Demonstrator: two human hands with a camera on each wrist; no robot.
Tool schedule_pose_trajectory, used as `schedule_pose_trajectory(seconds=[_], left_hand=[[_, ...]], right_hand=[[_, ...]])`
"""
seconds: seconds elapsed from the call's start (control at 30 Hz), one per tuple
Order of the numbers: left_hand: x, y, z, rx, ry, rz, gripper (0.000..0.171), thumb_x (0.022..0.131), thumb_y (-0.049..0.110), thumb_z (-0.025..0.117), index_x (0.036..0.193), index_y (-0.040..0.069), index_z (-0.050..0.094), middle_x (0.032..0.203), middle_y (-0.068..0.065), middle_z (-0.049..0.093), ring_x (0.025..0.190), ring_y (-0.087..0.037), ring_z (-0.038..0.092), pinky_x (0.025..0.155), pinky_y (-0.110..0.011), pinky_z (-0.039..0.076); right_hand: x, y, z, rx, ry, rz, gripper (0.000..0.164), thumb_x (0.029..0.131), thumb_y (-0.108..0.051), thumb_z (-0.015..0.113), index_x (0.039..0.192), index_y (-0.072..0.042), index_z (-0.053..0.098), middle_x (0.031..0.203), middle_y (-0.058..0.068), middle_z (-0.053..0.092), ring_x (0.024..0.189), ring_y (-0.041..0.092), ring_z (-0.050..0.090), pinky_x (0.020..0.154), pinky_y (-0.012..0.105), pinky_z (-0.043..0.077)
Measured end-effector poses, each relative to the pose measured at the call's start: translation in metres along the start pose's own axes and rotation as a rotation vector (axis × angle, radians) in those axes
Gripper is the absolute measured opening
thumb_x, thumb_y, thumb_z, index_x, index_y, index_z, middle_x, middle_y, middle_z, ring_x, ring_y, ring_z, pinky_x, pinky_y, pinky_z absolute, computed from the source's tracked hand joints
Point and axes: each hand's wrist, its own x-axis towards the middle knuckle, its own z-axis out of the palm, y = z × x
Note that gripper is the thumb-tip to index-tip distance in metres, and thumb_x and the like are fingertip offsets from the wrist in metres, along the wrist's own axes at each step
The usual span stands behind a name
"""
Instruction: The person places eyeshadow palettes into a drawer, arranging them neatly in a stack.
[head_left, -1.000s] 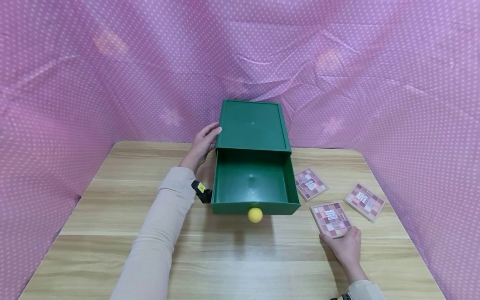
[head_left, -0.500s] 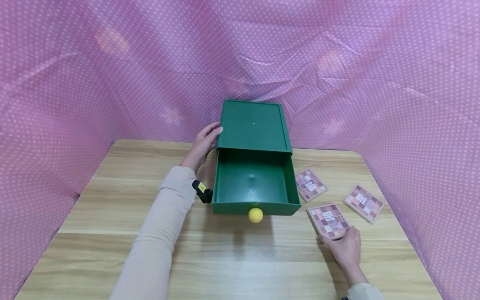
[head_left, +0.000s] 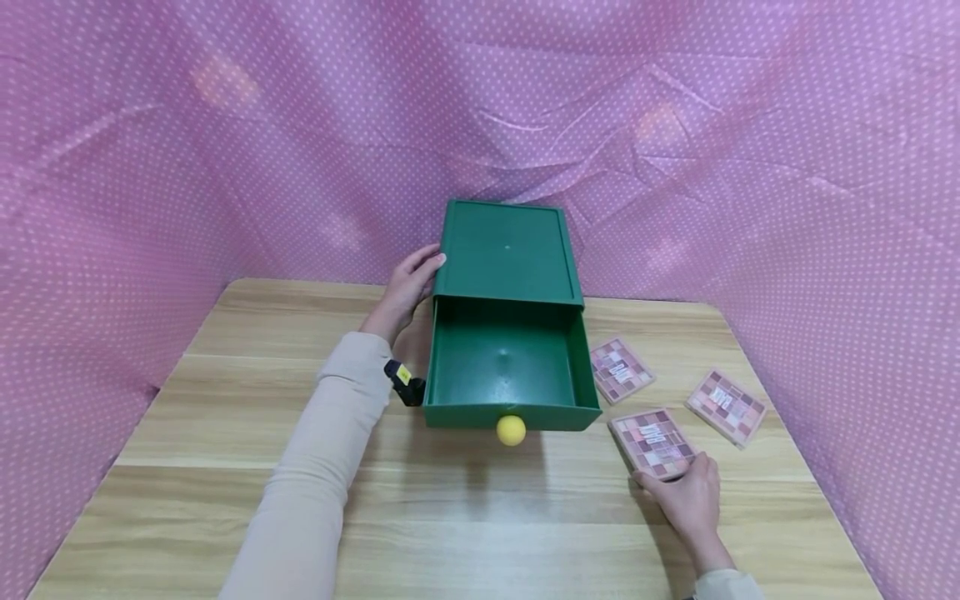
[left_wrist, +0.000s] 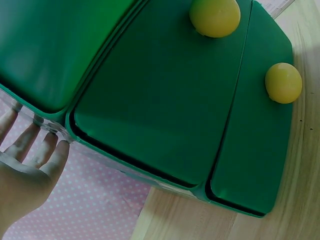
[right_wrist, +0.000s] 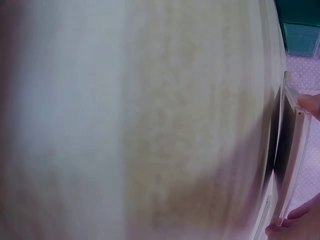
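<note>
One patterned box (head_left: 652,443), right of the pulled-out drawer (head_left: 461,417), is pinched at its near end by the right hand (head_left: 686,500), leaving most of its top uncovered. The left hand (head_left: 405,287) rests spread fingers against the side of the green cabinet (head_left: 506,250), probably to brace it. Two similar boxes (head_left: 622,370) lie farther back on the bench (head_left: 225,417).

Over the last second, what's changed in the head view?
The patterned case gripped by the right hand shifted slightly left, toward the green drawer. Nothing newly grasped or released. Unchanged: left hand on the side of the green cabinet, drawer open, back case and rightmost case on the table.
</note>
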Motion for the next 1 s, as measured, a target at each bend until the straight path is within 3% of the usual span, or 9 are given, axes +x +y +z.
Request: schedule_pose_trajectory(seconds=[0.4,1.0], left_hand=[[0.002,-0.001,-0.001,-0.006,-0.014,0.013,0.048,0.084,0.029,0.056,0.127,0.011,0.043,0.120,-0.009,0.045,0.103,-0.020,0.049,0.083,-0.029,0.042],[0.002,-0.001,-0.001,0.025,-0.010,0.008,0.051,0.083,0.032,0.057,0.128,0.013,0.042,0.121,-0.008,0.044,0.106,-0.021,0.048,0.086,-0.031,0.041]], right_hand=[[0.001,-0.008,-0.003,0.010,-0.023,0.003,0.092,0.055,-0.039,0.078,0.110,0.018,0.032,0.098,0.026,0.036,0.085,0.036,0.038,0.076,0.050,0.036],[0.012,-0.031,-0.026,0.068,-0.038,-0.006,0.098,0.058,-0.034,0.078,0.122,0.016,0.024,0.110,0.029,0.035,0.095,0.040,0.038,0.084,0.053,0.032]])
